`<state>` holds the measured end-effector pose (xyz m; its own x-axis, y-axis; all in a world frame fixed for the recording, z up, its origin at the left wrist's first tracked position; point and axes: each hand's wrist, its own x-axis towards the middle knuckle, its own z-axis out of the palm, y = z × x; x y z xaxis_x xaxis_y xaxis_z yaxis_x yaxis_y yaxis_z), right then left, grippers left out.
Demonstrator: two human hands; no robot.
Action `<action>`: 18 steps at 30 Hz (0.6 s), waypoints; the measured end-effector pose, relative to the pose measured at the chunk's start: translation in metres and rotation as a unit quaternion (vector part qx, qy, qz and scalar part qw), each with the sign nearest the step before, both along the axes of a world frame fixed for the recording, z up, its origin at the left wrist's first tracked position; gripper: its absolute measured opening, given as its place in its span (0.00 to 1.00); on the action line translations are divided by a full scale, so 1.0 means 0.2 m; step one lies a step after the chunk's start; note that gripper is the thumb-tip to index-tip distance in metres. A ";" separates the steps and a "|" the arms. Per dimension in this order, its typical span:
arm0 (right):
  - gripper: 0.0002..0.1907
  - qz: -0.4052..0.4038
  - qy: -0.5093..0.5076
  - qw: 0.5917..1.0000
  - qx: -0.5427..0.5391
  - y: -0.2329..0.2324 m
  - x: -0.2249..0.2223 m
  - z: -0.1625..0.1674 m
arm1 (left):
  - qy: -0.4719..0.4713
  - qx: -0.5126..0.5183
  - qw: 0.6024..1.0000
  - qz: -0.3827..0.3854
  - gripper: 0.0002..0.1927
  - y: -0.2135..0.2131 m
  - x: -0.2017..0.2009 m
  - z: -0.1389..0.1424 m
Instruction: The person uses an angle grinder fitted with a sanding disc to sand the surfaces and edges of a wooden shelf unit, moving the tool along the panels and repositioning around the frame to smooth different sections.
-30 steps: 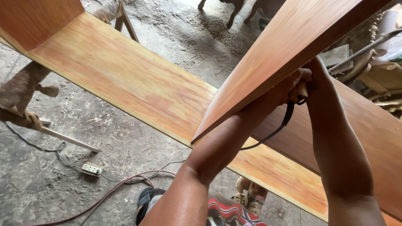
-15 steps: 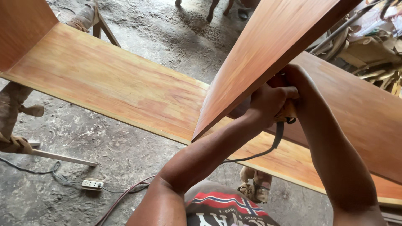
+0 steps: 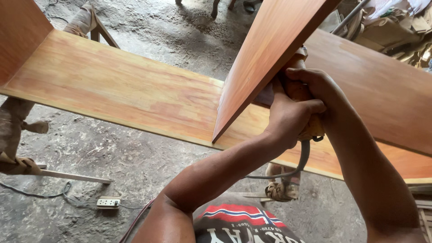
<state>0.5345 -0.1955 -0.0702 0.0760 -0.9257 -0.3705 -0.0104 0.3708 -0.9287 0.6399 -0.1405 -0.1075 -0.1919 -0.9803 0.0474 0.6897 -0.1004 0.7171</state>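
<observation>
1. Head view, starting at 9 o'clock: a long, flat, orange-brown laminated wooden board [image 3: 121, 92] runs across the frame from 10 o'clock toward 4 o'clock, resting on a cloth-wrapped trestle [image 3: 13, 135] at its near left end.
2. Below the board at 8 o'clock, a white power strip [image 3: 108, 203] lies on the dusty grey concrete floor [image 3: 135, 162], its cord trailing off toward 9 o'clock.
3. At the centre, an upright orange-brown wooden panel [image 3: 265, 58] stands on edge across the long board, rising toward 1 o'clock.
4. Just right of that panel, your left hand [image 3: 288, 119] is wrapped tight around a tan, dust-coated corded power tool [image 3: 306, 112], pressed close against the panel's right face.
5. Your right hand [image 3: 321, 87] is clamped over the same tool from the 2 o'clock side, touching your left; both hands are together on it.
6. The tool's dark cable [image 3: 299, 164] loops down toward 6 o'clock, over the board's near edge.
</observation>
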 end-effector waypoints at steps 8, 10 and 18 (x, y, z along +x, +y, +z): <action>0.17 -0.030 0.027 0.999 -0.014 0.26 0.04 -0.06 | -0.019 0.047 0.998 -0.045 0.64 0.30 0.13 0.01; 0.17 -0.038 0.056 0.997 -0.030 0.32 0.06 -0.05 | -0.022 0.052 0.996 -0.066 0.65 0.36 0.17 0.01; 0.18 -0.027 0.062 0.997 -0.035 0.59 0.17 -0.02 | -0.003 0.009 0.999 -0.048 0.63 0.57 0.23 -0.02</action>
